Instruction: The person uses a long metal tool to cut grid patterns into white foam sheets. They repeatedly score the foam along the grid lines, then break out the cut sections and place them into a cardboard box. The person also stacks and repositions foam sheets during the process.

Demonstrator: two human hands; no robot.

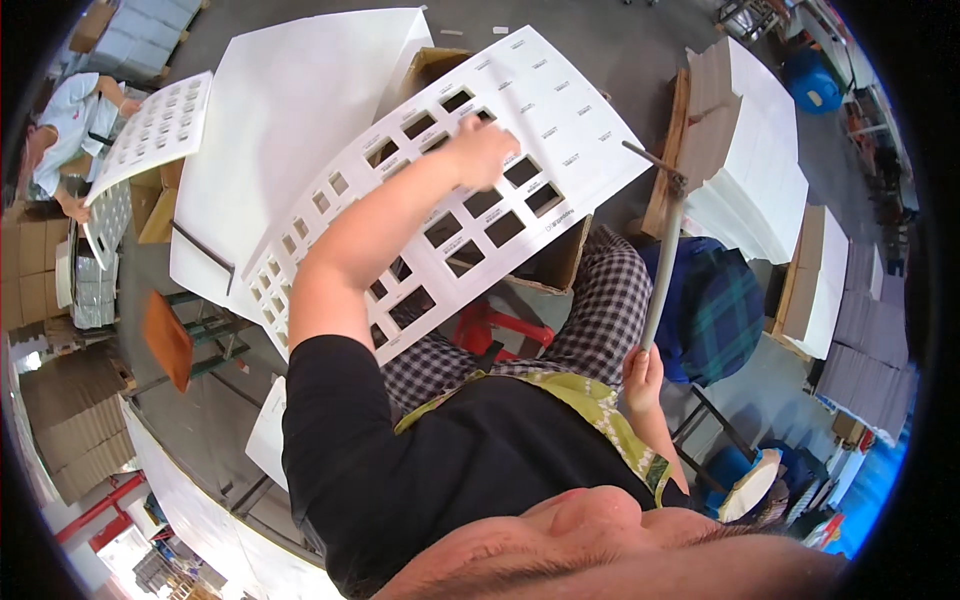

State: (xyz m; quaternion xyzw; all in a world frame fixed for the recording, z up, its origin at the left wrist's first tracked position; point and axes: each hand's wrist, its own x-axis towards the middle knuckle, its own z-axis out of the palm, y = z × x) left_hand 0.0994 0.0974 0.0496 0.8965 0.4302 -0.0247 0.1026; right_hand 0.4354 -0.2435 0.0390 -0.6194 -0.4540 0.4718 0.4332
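"Sheet position?"

"White cut-out sheet (560,115): slanted before me, over a brown box (572,262)."

"Left hand?"

"My left hand (482,155): fingers curled at the cut-outs; I cannot tell whether they grip."

"Right?"

"My right hand (643,372): closed round the lower end of a pole (662,275)."

"Surroundings?"

"Right: stacked white sheets (755,150). Far left: a co-worker (70,130) holding another perforated sheet (150,130)."

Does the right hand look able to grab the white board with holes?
Probably not straight away: the right hand is wrapped around a long-handled tool. The white board is nearby, but only the left hand is over it.
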